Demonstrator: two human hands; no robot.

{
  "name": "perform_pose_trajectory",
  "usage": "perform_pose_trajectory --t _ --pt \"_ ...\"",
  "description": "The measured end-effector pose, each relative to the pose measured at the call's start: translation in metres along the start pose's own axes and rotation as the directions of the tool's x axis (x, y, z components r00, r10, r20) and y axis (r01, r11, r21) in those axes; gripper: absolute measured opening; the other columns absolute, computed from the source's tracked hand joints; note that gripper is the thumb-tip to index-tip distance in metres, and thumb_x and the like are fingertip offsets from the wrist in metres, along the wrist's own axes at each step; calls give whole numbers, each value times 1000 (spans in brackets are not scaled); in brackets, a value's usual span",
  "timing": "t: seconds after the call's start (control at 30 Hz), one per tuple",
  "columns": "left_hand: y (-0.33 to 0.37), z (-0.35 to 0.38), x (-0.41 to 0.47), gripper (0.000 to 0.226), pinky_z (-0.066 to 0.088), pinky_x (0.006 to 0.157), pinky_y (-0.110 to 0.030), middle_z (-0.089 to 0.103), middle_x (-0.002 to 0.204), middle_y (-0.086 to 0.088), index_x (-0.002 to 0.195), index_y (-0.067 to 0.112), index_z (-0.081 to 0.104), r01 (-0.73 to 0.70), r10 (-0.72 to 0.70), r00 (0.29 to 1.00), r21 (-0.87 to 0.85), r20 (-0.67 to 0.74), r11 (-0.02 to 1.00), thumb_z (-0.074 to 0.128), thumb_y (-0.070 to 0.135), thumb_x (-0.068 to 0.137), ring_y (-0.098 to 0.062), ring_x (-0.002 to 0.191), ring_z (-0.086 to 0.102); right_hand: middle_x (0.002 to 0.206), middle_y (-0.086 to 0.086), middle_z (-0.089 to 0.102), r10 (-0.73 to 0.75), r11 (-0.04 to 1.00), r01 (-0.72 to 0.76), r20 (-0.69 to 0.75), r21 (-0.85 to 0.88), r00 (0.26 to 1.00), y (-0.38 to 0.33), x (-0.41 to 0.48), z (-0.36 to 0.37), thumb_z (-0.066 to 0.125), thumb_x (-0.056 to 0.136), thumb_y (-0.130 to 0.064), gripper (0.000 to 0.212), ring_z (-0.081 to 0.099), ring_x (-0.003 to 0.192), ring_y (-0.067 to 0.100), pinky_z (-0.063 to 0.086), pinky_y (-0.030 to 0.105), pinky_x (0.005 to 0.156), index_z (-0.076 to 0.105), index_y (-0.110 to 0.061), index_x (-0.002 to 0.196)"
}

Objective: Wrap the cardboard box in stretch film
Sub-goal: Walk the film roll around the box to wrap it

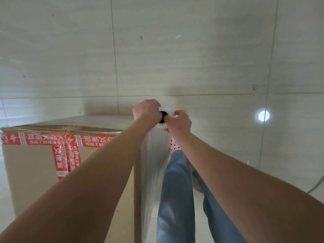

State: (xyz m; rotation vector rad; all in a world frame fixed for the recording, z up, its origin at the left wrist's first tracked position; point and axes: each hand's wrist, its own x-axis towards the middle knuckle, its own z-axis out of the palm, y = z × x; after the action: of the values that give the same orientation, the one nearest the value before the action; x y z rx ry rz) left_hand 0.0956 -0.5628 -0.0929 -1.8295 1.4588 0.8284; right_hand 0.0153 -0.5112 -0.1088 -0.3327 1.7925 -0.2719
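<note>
I see both grips, left hand [146,109] and right hand [178,122], closed around the stretch film roll [165,117]; glossy film [152,163] hugs the cardboard box [35,163] corner.

One head-worn camera is looking steeply down along both outstretched forearms, close above the box [43,165], taking in the hands at frame centre, the person's legs [177,190] and the tiled floor [175,50] beyond.
</note>
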Motion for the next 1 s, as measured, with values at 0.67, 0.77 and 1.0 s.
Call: perform_pose_trajectory --t 0.67,0.77,1.0 --pt "-77 -15 23 22 45 59 -27 58 67 -2 79 10 58 293 -305 950 -527 67 798 57 31 84 -25 69 58 123 4 55 -200 918 215 82 -332 976 -63 0 63 59 81 -18 48 56 102 23 43 29 81 48 -19 127" --pt "-81 -19 22 29 57 70 -30 69 67 -6 80 5 66 357 -289 932 -707 221 611 54 31 84 -20 61 62 123 6 54 -143 949 162 89 -269 986 -73 0 71 61 80 -17 48 54 94 21 43 29 77 47 -17 126" --pt "-75 -43 39 38 43 66 -34 56 108 -8 122 14 46 -108 86 980 -114 -177 988 54 10 85 -31 93 60 109 4 60 -183 925 217 137 -310 974 -82 7 70 60 84 -16 33 56 85 20 40 27 68 55 -16 117"
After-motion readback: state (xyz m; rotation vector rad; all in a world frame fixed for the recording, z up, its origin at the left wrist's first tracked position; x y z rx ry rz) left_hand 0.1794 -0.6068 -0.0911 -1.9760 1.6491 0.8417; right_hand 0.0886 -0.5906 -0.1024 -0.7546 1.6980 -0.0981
